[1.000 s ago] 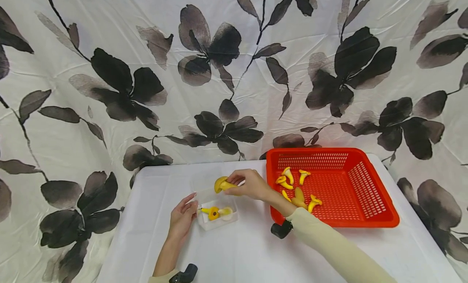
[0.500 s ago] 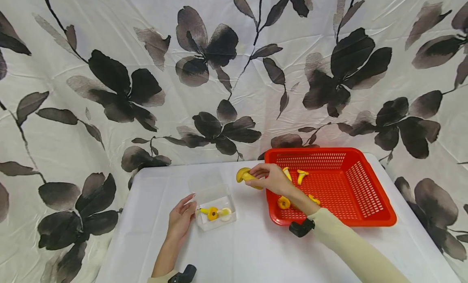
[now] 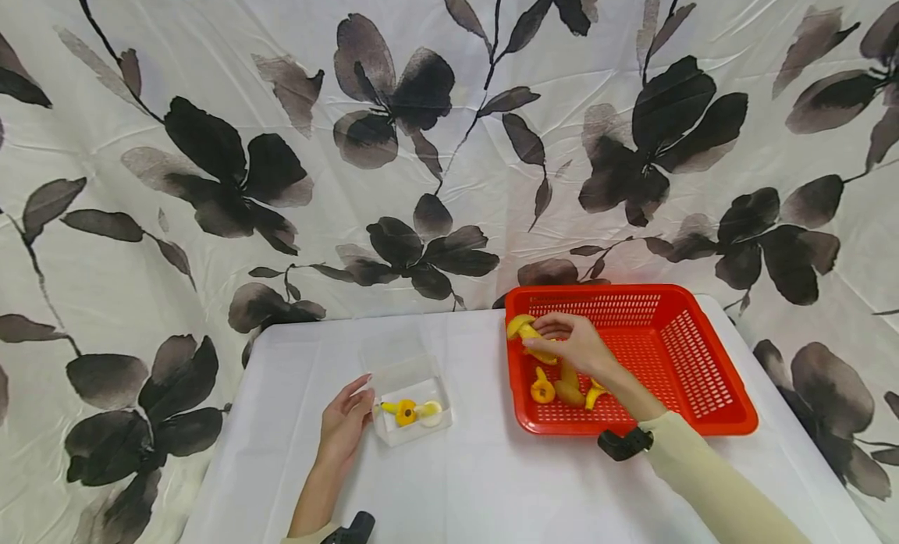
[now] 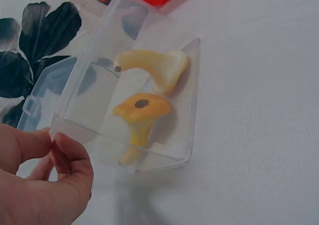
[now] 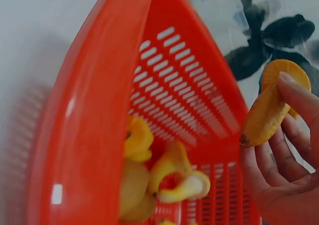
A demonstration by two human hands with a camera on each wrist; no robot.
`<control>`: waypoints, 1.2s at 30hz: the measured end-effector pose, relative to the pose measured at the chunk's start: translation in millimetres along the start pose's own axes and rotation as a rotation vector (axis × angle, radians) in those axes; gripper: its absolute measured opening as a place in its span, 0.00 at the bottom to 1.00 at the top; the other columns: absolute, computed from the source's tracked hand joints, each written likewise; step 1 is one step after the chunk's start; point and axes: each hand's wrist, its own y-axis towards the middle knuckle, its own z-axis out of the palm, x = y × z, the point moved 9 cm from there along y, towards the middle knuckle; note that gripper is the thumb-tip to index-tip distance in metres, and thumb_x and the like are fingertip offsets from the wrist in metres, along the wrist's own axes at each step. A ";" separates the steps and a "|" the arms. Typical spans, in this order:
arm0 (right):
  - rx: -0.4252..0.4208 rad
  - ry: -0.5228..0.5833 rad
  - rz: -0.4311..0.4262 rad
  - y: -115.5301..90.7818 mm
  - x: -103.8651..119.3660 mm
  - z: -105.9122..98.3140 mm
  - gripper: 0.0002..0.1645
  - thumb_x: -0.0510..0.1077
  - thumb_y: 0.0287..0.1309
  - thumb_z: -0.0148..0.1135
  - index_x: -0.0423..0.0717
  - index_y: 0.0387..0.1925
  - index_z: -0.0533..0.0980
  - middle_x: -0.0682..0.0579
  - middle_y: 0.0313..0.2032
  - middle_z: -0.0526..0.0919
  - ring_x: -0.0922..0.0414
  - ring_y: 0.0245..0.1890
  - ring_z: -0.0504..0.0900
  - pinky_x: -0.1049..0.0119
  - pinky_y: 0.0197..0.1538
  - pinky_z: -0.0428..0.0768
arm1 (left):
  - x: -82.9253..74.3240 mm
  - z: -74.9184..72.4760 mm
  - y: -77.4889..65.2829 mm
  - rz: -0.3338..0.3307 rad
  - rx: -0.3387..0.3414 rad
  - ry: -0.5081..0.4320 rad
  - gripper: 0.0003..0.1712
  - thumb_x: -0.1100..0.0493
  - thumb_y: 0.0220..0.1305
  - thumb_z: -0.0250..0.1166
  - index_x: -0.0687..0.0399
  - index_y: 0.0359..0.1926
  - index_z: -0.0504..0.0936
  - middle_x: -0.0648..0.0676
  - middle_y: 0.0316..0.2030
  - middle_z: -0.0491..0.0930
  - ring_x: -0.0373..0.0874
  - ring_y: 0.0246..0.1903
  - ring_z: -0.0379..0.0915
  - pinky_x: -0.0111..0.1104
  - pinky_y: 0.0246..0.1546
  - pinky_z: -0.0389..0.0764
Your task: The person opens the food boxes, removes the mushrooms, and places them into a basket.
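My right hand (image 3: 579, 345) pinches a yellow mushroom (image 3: 525, 329) with a rounded cap, held over the left side of the red basket (image 3: 660, 376). In the right wrist view the thumb presses on the thick stem of that mushroom (image 5: 266, 113), with fingers behind it. My left hand (image 3: 342, 433) pinches the near left wall of a clear plastic box (image 4: 84, 128) between thumb and forefinger. Inside the box lie two mushrooms: an orange-yellow one (image 4: 142, 110) with a dark spot on its cap, and a paler one (image 4: 154, 65).
Several more yellow mushrooms (image 3: 542, 388) lie in the basket's left part, partly hidden by my right hand. The box's clear lid (image 4: 55, 78) stands open at its back. A white cloth (image 3: 477, 481) covers the table, and a flower-printed curtain (image 3: 435, 122) hangs behind it.
The right hand has carried the mushroom rightward from above the box to over the basket. The left hand stays at the box, and the two mushrooms in it lie as before.
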 end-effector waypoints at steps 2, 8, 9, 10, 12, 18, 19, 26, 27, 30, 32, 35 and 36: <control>-0.025 -0.003 0.016 -4.0 -8.4 -9.5 0.26 0.49 0.60 0.75 0.37 0.53 0.80 0.42 0.50 0.85 0.45 0.52 0.82 0.68 0.49 0.83 | -0.2 0.0 -0.3 0.002 0.001 -0.004 0.26 0.62 0.77 0.60 0.58 0.72 0.71 0.52 0.46 0.75 0.40 0.39 0.74 0.23 0.37 0.77; -0.091 -0.029 0.061 -14.8 -34.0 -33.5 0.28 0.50 0.62 0.74 0.35 0.55 0.79 0.38 0.53 0.83 0.43 0.53 0.82 0.67 0.50 0.83 | -0.8 -0.3 -0.5 0.009 -0.004 -0.014 0.26 0.64 0.76 0.60 0.59 0.71 0.71 0.50 0.44 0.75 0.39 0.37 0.73 0.22 0.35 0.76; -0.101 -0.040 0.065 -16.4 -37.8 -37.1 0.28 0.50 0.62 0.74 0.35 0.55 0.79 0.38 0.53 0.83 0.43 0.53 0.82 0.66 0.50 0.83 | -1.1 -0.2 -0.4 0.011 -0.005 -0.018 0.26 0.64 0.76 0.60 0.60 0.71 0.71 0.50 0.44 0.75 0.39 0.37 0.73 0.22 0.35 0.76; -0.113 -0.043 0.067 -18.0 -41.2 -40.7 0.28 0.50 0.62 0.74 0.34 0.55 0.79 0.37 0.53 0.83 0.43 0.53 0.82 0.66 0.50 0.83 | -1.2 0.1 -0.1 0.013 -0.003 -0.023 0.26 0.64 0.76 0.60 0.60 0.71 0.71 0.51 0.43 0.75 0.39 0.36 0.73 0.22 0.35 0.76; -0.138 -0.070 0.081 -21.1 -48.6 -47.7 0.28 0.49 0.63 0.73 0.33 0.55 0.78 0.36 0.53 0.82 0.42 0.53 0.82 0.65 0.50 0.83 | -0.8 0.5 0.5 0.013 -0.003 -0.019 0.26 0.64 0.76 0.60 0.60 0.71 0.71 0.51 0.44 0.75 0.39 0.36 0.73 0.22 0.35 0.76; -0.185 -0.163 0.155 -29.3 -70.5 -64.0 0.27 0.47 0.65 0.71 0.28 0.54 0.77 0.32 0.52 0.82 0.38 0.52 0.82 0.55 0.52 0.84 | -0.1 1.0 0.6 0.008 -0.009 -0.002 0.26 0.64 0.76 0.60 0.60 0.71 0.72 0.52 0.45 0.76 0.40 0.38 0.74 0.22 0.36 0.77; -0.184 -0.173 0.172 -30.6 -74.0 -66.2 0.27 0.46 0.66 0.71 0.28 0.54 0.77 0.31 0.52 0.81 0.37 0.52 0.81 0.54 0.52 0.84 | -0.2 1.1 0.8 0.010 -0.010 -0.004 0.25 0.64 0.76 0.60 0.60 0.71 0.72 0.51 0.44 0.76 0.40 0.38 0.74 0.22 0.36 0.78; -0.181 -0.249 0.293 -35.8 -96.1 -75.5 0.23 0.42 0.64 0.71 0.25 0.50 0.76 0.31 0.47 0.82 0.41 0.45 0.82 0.59 0.43 0.84 | -0.8 1.8 0.6 0.011 -0.015 -0.002 0.25 0.65 0.75 0.60 0.60 0.70 0.73 0.52 0.45 0.76 0.41 0.41 0.75 0.23 0.39 0.79; -0.181 -0.254 0.298 -35.6 -97.6 -75.8 0.22 0.41 0.64 0.71 0.25 0.49 0.77 0.31 0.45 0.82 0.42 0.43 0.83 0.60 0.42 0.84 | -0.7 1.8 0.4 0.010 -0.015 -0.001 0.25 0.65 0.75 0.60 0.60 0.70 0.73 0.52 0.45 0.76 0.41 0.42 0.75 0.23 0.39 0.79; -0.168 -0.257 0.297 -34.2 -100.4 -74.9 0.21 0.39 0.62 0.72 0.25 0.48 0.77 0.32 0.43 0.83 0.45 0.41 0.83 0.62 0.40 0.83 | -0.9 1.5 -0.2 0.010 -0.016 0.003 0.25 0.64 0.76 0.60 0.60 0.70 0.73 0.52 0.45 0.76 0.42 0.43 0.75 0.24 0.41 0.80; -0.157 -0.259 0.293 -32.8 -101.8 -73.9 0.20 0.38 0.62 0.72 0.26 0.47 0.78 0.33 0.42 0.84 0.46 0.39 0.83 0.63 0.39 0.83 | -0.9 1.1 -0.3 0.012 -0.016 0.006 0.25 0.64 0.76 0.60 0.60 0.70 0.73 0.52 0.46 0.76 0.42 0.43 0.75 0.24 0.41 0.80; -0.137 -0.262 0.292 -31.8 -102.8 -72.0 0.19 0.38 0.62 0.72 0.26 0.46 0.78 0.34 0.42 0.84 0.47 0.39 0.83 0.64 0.39 0.82 | -0.9 0.7 -0.3 0.013 -0.013 0.003 0.25 0.64 0.76 0.60 0.60 0.70 0.73 0.53 0.46 0.76 0.42 0.43 0.75 0.25 0.42 0.80; -0.134 -0.265 0.291 -31.7 -102.7 -71.8 0.19 0.38 0.61 0.72 0.26 0.47 0.78 0.34 0.42 0.84 0.47 0.39 0.83 0.64 0.39 0.82 | -0.8 0.5 -0.3 0.012 -0.014 0.003 0.25 0.64 0.76 0.60 0.59 0.71 0.73 0.53 0.47 0.76 0.42 0.43 0.75 0.24 0.42 0.80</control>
